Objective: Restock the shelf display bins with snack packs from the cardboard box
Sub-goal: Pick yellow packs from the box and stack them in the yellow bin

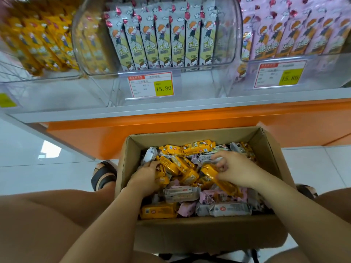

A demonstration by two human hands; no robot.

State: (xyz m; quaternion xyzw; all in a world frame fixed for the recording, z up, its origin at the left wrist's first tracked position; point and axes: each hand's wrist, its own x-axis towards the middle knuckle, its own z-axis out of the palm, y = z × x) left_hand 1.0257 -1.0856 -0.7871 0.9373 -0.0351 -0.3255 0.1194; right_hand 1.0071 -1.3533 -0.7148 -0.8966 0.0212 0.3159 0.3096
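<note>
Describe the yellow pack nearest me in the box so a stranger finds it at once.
Start at the open cardboard box and go to its near left corner. The yellow pack lies flat there against the near wall; its neighbours are pink and grey, and the other yellow packs are heaped farther back.

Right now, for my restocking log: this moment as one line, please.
stage: picking | left hand: grips yellow packs in box | right hand: pinches yellow pack | shelf bins: holding upright packs
</note>
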